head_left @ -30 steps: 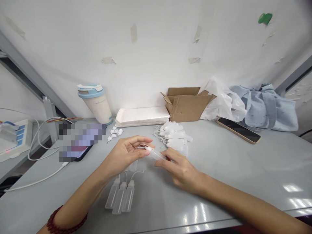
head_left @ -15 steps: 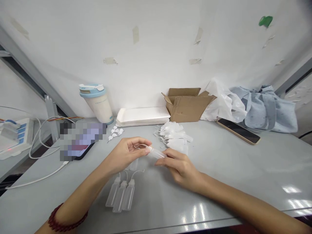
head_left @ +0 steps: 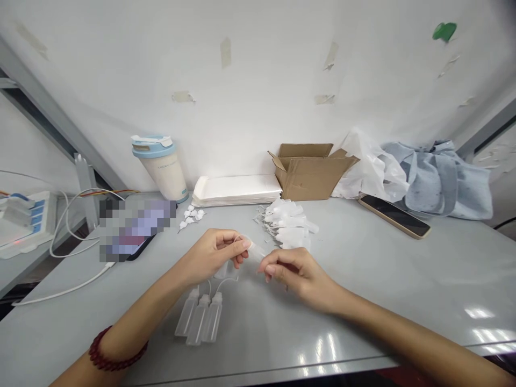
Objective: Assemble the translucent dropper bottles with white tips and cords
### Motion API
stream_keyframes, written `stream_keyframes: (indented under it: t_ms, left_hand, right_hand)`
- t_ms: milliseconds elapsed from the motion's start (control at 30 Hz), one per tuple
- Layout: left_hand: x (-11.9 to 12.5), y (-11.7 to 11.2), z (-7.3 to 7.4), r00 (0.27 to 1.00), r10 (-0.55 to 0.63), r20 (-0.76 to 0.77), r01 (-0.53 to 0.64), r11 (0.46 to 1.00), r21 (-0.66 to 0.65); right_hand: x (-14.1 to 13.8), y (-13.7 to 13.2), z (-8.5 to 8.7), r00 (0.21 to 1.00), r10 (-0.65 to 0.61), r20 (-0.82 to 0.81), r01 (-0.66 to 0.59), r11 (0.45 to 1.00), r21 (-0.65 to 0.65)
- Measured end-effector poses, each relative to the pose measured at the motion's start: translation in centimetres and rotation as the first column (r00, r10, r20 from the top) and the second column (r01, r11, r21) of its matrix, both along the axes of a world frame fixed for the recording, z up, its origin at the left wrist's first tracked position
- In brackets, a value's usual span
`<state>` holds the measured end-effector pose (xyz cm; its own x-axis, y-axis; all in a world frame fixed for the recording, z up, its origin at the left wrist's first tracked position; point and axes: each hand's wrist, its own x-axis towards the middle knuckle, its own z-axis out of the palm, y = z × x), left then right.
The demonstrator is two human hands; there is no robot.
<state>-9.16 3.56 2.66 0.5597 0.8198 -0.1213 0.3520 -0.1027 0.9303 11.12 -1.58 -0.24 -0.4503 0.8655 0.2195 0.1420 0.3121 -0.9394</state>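
Observation:
Between my hands is a small clear plastic squeeze bottle (head_left: 257, 251), tilted, with a thin curved tube at its top. My left hand (head_left: 220, 251) is closed, thumb and fingers pinching the bottle's neck. The fingers of my right hand (head_left: 300, 277) are closed at its lower end, which they partly hide. Below my left hand lie three similar bottles (head_left: 199, 320) side by side, thin tubes at their tops. Another bottle (head_left: 221, 270) is partly hidden behind my left hand. Past my hands lies a pile of translucent white bottles (head_left: 288, 223).
Small white caps (head_left: 191, 216) lie near a blue-lidded cup (head_left: 163, 169). Along the wall are stacked white envelopes (head_left: 237, 191), an open cardboard box (head_left: 308, 174), a white plastic bag (head_left: 374, 169) and a blue cloth bag (head_left: 439, 180). Phones (head_left: 395, 216) lie at both sides, one with a cable (head_left: 64, 298).
The fingers of both hands have shifted on the bottle, and the left fingers have curled in more. The view has moved slightly. Other things on the table stay in place.

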Motion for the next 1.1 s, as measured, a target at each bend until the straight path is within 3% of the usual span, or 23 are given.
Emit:
stream_keyframes:
  t_ms: [100,167,200,267,333,400,567,633,733,800,833,867,933,1000,1033,1100]
  left_hand:
    - [0.3,-0.2,0.1,0.998,-0.001,0.067,0.001,1.000,0.006]
    - [0.5,-0.4,0.1,0.997,0.031,0.077,-0.031,0.999,-0.012]
    - [0.5,-0.4,0.0,0.997,0.046,0.064,-0.045,0.999,-0.026]
    - [0.6,-0.5,-0.2,0.998,0.055,0.019,-0.054,0.997,-0.055]
    - [0.6,-0.4,-0.3,0.999,0.038,-0.029,-0.040,0.996,-0.086]
    - [0.5,-0.4,-0.4,0.999,0.021,-0.045,-0.027,0.991,-0.135]
    - [0.6,-0.5,-0.2,1.000,0.016,0.001,-0.015,0.968,-0.249]
    - [0.6,-0.6,-0.3,0.999,0.045,-0.007,-0.046,0.973,-0.228]
    - [0.6,-0.6,-0.5,0.999,0.052,0.000,-0.051,0.982,-0.184]
    - [0.6,-0.6,-0.6,0.999,0.026,0.038,-0.019,0.984,-0.177]
    - [0.6,-0.6,-0.6,0.998,0.011,0.059,-0.001,0.986,-0.165]
    - [0.6,-0.6,-0.6,0.997,-0.006,0.074,0.016,0.989,-0.144]
    - [0.6,-0.8,-0.5,0.997,-0.043,0.069,0.049,0.995,-0.081]
    - [0.7,-1.0,-0.2,0.998,-0.066,0.021,0.066,0.998,0.001]
    - [0.7,-1.1,-0.1,0.998,-0.069,-0.003,0.069,0.997,0.040]
    - [0.8,-1.5,0.1,0.997,-0.074,-0.036,0.077,0.991,0.114]
  right_hand:
    - [0.4,0.3,0.7,0.943,0.045,-0.331,-0.174,0.912,-0.372]
    - [0.6,0.5,0.9,0.914,0.029,-0.405,-0.227,0.864,-0.450]
    - [0.6,0.5,0.9,0.925,0.026,-0.378,-0.208,0.870,-0.448]
    - [0.6,0.5,0.8,0.976,0.014,-0.219,-0.090,0.937,-0.337]
    - [0.4,0.3,0.6,0.999,-0.045,-0.004,0.044,0.991,-0.126]
    - [0.2,0.1,0.5,0.986,-0.118,0.122,0.114,0.993,0.038]
    - [0.1,0.3,-0.3,0.958,-0.199,0.206,0.152,0.963,0.221]
    - [0.2,0.6,-1.0,0.935,-0.251,0.249,0.149,0.919,0.366]
    - [0.4,0.9,-2.0,0.890,-0.362,0.278,0.111,0.762,0.638]
    - [0.4,0.9,-2.3,0.882,-0.387,0.269,0.075,0.679,0.730]
    - [0.5,0.9,-2.1,0.889,-0.374,0.265,0.067,0.677,0.733]
    - [0.5,0.8,-1.8,0.899,-0.353,0.259,0.074,0.705,0.705]
    - [0.4,0.6,-0.9,0.928,-0.276,0.249,0.105,0.837,0.537]
    - [0.5,0.6,0.2,0.967,-0.163,0.198,0.124,0.973,0.193]
    - [0.5,0.6,0.7,0.985,-0.106,0.134,0.109,0.994,-0.014]
    - [0.7,0.8,1.2,0.999,-0.023,-0.030,0.011,0.932,-0.361]
